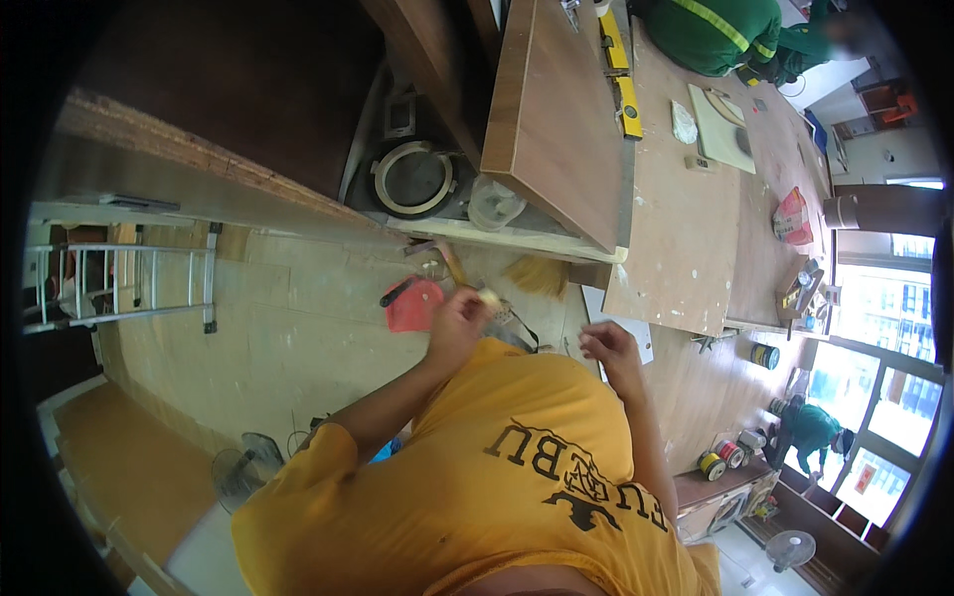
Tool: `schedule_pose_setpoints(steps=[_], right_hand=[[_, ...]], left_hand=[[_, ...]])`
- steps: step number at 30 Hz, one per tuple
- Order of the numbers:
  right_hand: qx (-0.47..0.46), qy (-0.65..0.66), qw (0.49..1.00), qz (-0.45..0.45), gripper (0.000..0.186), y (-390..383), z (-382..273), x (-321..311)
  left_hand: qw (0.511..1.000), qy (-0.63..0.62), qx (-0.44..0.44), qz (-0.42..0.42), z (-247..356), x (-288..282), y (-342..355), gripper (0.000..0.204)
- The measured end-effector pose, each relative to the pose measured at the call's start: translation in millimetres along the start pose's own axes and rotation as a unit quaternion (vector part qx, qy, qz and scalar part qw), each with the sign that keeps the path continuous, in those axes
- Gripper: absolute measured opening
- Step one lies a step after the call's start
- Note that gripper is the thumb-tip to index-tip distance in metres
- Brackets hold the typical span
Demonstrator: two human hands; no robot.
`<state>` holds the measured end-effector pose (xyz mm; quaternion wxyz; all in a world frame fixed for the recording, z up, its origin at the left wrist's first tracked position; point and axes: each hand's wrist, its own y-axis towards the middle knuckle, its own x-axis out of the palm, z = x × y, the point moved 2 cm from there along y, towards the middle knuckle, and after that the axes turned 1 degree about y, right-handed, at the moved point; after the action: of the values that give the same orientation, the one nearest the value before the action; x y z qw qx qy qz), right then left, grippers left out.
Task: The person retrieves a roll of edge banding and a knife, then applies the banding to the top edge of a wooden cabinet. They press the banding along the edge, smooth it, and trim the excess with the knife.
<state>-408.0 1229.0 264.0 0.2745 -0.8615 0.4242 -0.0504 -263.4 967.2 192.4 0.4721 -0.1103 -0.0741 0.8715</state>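
Observation:
My left hand [459, 323], in front of my yellow shirt, is closed on a small pale piece [489, 298] pinched at the fingertips; its exact kind cannot be made out. To its right, my right hand [614, 356] is raised with loosely bent fingers, and nothing shows in them. Below and beyond the left hand, a red dustpan [415, 306] lies on the floor near a hammer [450, 262] and straw-coloured broom bristles [539, 274]. Ahead, a cabinet compartment holds a dark round item with a pale ring [414, 179] and a clear plastic tub [495, 205].
A wooden panel [552, 129] stands beside a worktable [676, 248] bearing yellow spirit levels [623, 84]. An aluminium ladder [129, 283] is at left, a fan [246, 467] at lower left. People in green work at the far right [817, 427] and top [711, 35]. Wire spools [728, 454] stand lower right.

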Motion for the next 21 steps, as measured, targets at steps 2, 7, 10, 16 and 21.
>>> schedule_pose_setpoints(steps=[2,7,10,16,21], right_hand=[[-0.024,-0.043,0.996,-0.070,0.028,12.9,-23.1,20.6],[0.001,0.009,0.986,-0.168,0.034,22.3,-43.3,12.4],[0.018,0.070,0.985,-0.159,0.027,7.8,-36.2,-0.1],[0.000,0.091,0.996,-0.020,0.011,-15.0,10.1,-24.0],[-0.014,0.157,0.966,0.206,0.008,-66.0,116.1,-88.9]], left_hand=[[0.984,-0.003,0.007,-0.177,13.3,24.7,-4.4,0.014],[0.941,-0.113,-0.096,-0.305,30.0,65.8,14.6,0.012],[0.926,-0.066,-0.114,-0.353,46.6,74.7,23.0,0.013],[0.933,0.012,-0.073,-0.352,27.0,92.0,54.1,0.018],[0.922,0.349,0.099,-0.139,-30.9,77.0,157.5,0.028]])
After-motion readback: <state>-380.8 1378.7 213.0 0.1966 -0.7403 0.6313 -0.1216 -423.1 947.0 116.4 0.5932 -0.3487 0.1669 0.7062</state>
